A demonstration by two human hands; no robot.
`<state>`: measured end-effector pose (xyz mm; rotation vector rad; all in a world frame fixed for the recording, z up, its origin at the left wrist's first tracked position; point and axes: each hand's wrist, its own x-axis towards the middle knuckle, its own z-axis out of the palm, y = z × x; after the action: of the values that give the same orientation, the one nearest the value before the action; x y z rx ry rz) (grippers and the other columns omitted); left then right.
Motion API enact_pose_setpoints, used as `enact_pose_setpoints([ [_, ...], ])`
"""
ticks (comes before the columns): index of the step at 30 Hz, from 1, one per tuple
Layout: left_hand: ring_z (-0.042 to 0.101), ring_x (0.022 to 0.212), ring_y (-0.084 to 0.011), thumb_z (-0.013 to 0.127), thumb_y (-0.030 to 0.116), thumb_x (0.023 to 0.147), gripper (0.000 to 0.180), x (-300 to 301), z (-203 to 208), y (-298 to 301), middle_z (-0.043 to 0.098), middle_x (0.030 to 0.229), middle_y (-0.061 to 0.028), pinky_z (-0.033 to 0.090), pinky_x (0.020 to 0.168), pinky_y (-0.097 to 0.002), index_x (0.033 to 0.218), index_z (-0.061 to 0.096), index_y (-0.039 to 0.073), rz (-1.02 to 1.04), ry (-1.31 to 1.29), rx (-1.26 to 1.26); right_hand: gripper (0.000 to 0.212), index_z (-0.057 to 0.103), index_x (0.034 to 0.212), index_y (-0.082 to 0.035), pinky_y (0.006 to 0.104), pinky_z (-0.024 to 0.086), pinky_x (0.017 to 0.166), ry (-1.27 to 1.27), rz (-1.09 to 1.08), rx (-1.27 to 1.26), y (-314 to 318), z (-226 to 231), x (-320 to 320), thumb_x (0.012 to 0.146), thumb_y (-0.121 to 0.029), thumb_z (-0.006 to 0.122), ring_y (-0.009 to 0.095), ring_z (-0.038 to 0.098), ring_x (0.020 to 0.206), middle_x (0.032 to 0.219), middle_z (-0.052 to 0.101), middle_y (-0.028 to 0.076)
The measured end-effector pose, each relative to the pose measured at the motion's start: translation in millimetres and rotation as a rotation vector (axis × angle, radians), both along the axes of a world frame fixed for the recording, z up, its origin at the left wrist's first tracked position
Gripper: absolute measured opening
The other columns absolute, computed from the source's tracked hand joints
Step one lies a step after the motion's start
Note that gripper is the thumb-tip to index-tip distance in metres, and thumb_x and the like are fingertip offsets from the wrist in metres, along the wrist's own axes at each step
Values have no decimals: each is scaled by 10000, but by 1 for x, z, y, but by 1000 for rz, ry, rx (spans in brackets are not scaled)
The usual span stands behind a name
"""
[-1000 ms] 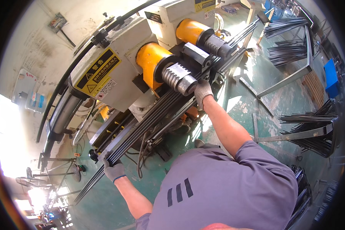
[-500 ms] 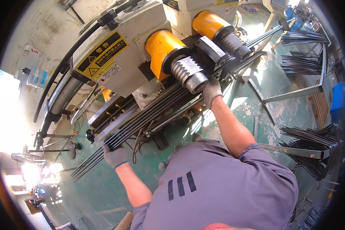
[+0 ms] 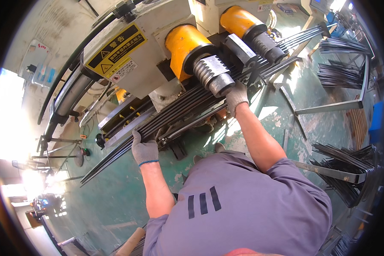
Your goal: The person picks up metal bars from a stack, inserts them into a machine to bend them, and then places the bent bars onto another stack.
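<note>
A bundle of long dark metal rods runs diagonally across the machine bed, from the lower left to the upper right. My left hand, in a grey knit glove, grips the bundle's near side, its thumb up and its fingers partly hidden by the rods. Farther right, my gloved right hand is closed around the rods just beside a thick threaded steel shaft. Some of its fingertips are out of sight behind the shaft. A yellow housing carries that shaft.
A second yellow housing with a ribbed shaft stands farther right. The machine body bears a yellow-black warning label. At the right, metal racks hold stacks of dark rods. The floor is worn green.
My left hand has slid right and up along the rods, and the rods' left ends have risen and drawn closer together. My right hand stays beside the threaded shaft.
</note>
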<state>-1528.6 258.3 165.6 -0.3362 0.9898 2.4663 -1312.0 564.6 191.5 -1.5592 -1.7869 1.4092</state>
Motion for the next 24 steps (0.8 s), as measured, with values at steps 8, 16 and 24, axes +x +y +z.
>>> enact_pose_setpoints([
  [8, 687, 1178, -332, 553, 242, 1098, 326, -55, -11, -68, 723, 1246, -157, 544, 1089, -502, 1264, 651, -21, 150, -54, 54, 502, 646, 1301, 77, 309, 583, 869, 590, -354, -303, -15, -28, 60, 1000, -309, 756, 181, 719, 973, 1144, 738, 114],
  [16, 698, 1126, -309, 628, 235, 1064, 265, -22, -9, -22, 730, 1182, -129, 563, 1054, -482, 1226, 656, 27, 170, -72, 29, 381, 699, 1204, 12, 326, 588, 809, 519, -238, -334, -17, -87, 84, 1023, -322, 729, 184, 722, 882, 1055, 745, 67],
  [24, 574, 1319, -386, 500, 339, 1115, 411, -32, 18, -79, 653, 1370, -168, 416, 1189, -565, 1347, 598, 14, 179, -70, 215, 302, 661, 1118, -26, 305, 535, 679, 228, 65, -511, -43, -143, 105, 1008, -301, 717, 162, 657, 770, 944, 706, 56],
])
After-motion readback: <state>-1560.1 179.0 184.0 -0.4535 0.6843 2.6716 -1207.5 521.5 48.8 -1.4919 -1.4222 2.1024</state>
